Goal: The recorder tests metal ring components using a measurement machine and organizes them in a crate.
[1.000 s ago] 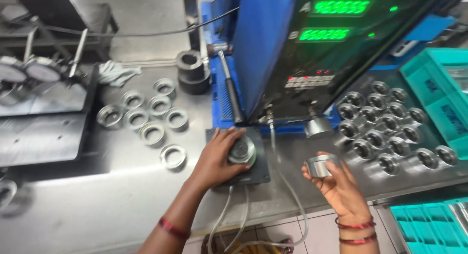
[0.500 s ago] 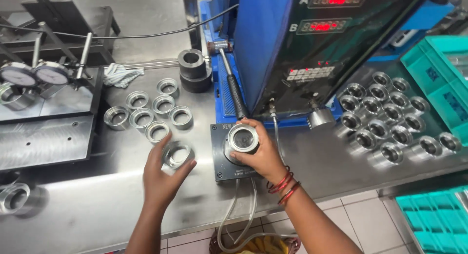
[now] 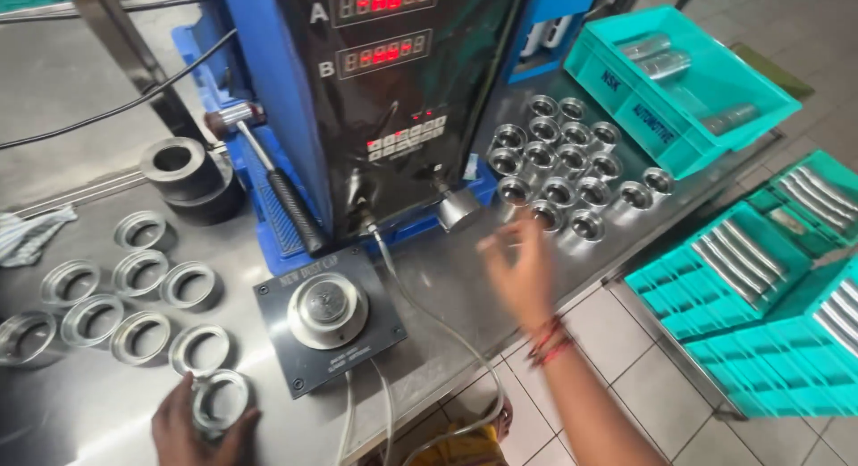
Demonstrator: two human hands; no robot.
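At the near left edge of the bench [image 3: 98,421], a metal ring [image 3: 220,402] is gripped by the left hand [image 3: 192,426], just near of the other rings [image 3: 134,305] laid in rows; right of it, a cap [image 3: 326,308] is seated on the black plate [image 3: 329,319]; further right, the right hand [image 3: 518,269] is held open and empty above the bench, fingers spread, blurred, just near of the cups [image 3: 563,167]; teal crates [image 3: 679,82] are seen far right.

The left hand [image 3: 192,430] is cut off by the bottom edge, while the right hand [image 3: 523,274] is motion-blurred.
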